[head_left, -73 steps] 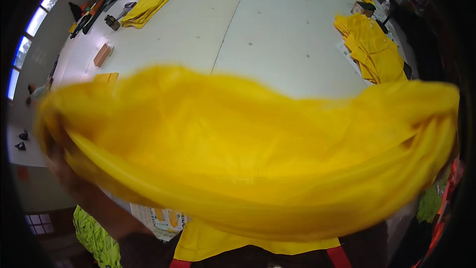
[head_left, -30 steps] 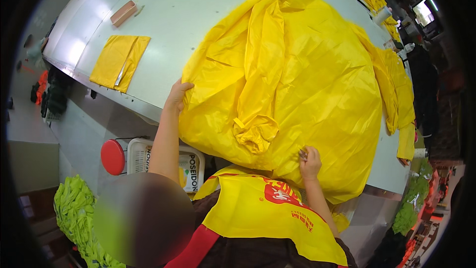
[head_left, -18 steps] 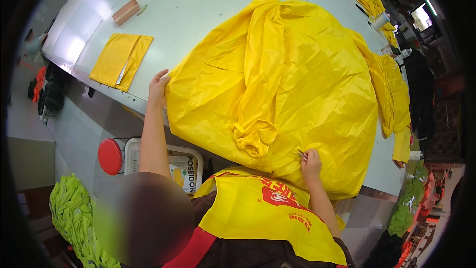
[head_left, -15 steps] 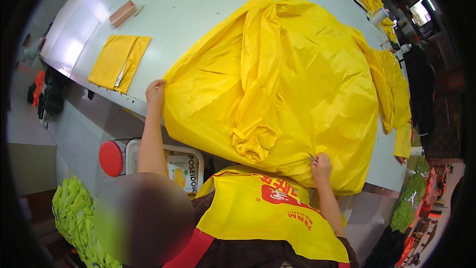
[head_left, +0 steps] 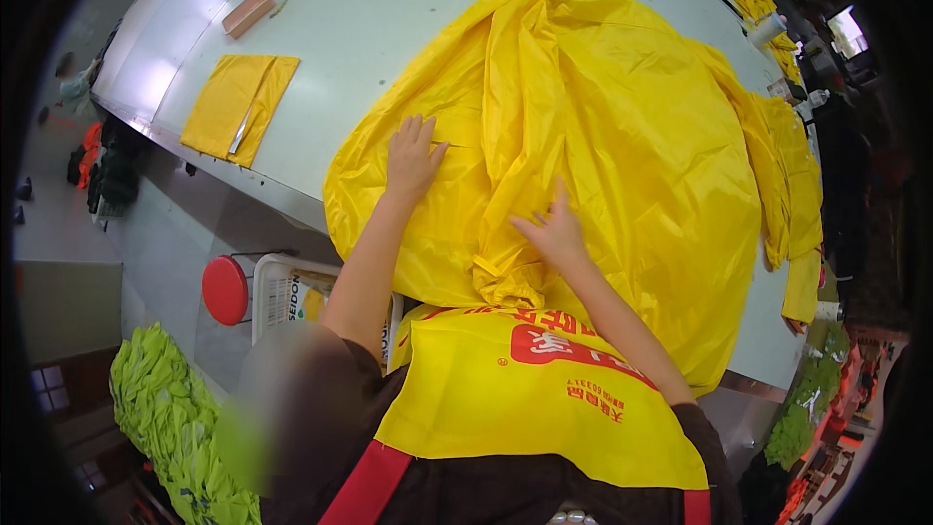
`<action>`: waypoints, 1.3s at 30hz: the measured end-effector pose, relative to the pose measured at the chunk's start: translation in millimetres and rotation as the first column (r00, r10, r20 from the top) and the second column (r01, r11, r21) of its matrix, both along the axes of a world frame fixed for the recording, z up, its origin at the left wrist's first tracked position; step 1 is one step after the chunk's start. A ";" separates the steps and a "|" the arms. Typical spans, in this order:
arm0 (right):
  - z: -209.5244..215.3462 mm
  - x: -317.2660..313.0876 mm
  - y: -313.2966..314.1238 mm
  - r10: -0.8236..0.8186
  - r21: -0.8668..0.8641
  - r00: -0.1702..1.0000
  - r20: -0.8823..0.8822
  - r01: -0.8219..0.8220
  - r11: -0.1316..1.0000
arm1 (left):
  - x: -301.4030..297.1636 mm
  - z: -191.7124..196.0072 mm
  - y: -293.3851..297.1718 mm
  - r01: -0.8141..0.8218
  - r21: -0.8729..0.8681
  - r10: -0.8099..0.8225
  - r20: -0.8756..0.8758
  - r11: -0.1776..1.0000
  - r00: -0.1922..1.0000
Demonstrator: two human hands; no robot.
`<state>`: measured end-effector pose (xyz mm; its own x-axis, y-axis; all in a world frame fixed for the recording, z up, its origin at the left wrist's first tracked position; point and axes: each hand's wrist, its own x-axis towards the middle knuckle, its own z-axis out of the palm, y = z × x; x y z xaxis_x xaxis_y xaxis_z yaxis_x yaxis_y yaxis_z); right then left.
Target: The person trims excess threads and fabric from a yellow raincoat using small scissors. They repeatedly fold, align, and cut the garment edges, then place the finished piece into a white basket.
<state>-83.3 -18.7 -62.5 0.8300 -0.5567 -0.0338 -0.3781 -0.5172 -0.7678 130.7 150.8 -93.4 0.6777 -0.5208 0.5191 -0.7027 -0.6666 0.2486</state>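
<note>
A large yellow garment of thin, shiny fabric, like a raincoat, spreads over the table in front of me. One sleeve runs down its middle in loose folds, with a gathered cuff close to my apron. My left hand lies on the fabric left of the sleeve, palm down and fingers spread. Over the sleeve's lower part is my right hand, its index finger and thumb stretched apart. The other right fingers are partly hidden, and I see nothing held in them.
A folded yellow piece lies on the pale table at left, below a pink tray. More yellow garments line the right edge. A red stool, a white basket and a lime-green heap are lower left.
Both hands have let go of the garment's near edge. The left moved right onto the fabric; the right moved up and left to the sleeve. The near hem has shifted slightly. The view moved a little.
</note>
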 end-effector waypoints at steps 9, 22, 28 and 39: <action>41.0 -21.3 -192.4 -0.235 -0.635 0.971 0.041 0.207 0.745 | 28.2 -17.3 7.2 -0.045 -0.081 0.029 -0.192 0.996 0.981; -35.5 155.4 -79.7 0.610 -0.080 0.778 0.153 -0.605 0.792 | 72.4 -21.4 8.4 -0.079 0.180 0.098 -0.103 0.981 0.990; -48.7 156.3 -132.3 0.260 0.076 0.946 0.192 -0.278 0.957 | 75.5 -24.0 23.5 -0.210 0.176 0.239 -0.166 0.962 0.957; -14.4 119.6 -76.1 0.580 -0.519 0.802 0.139 -0.440 0.733 | 79.2 -25.8 25.7 -0.201 -0.086 0.170 -0.283 0.976 0.944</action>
<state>36.3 -94.8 -76.9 0.9245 0.0616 0.3762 0.2337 -0.8713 -0.4316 209.8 176.5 -119.3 0.8803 -0.3214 0.3491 -0.4642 -0.7358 0.4931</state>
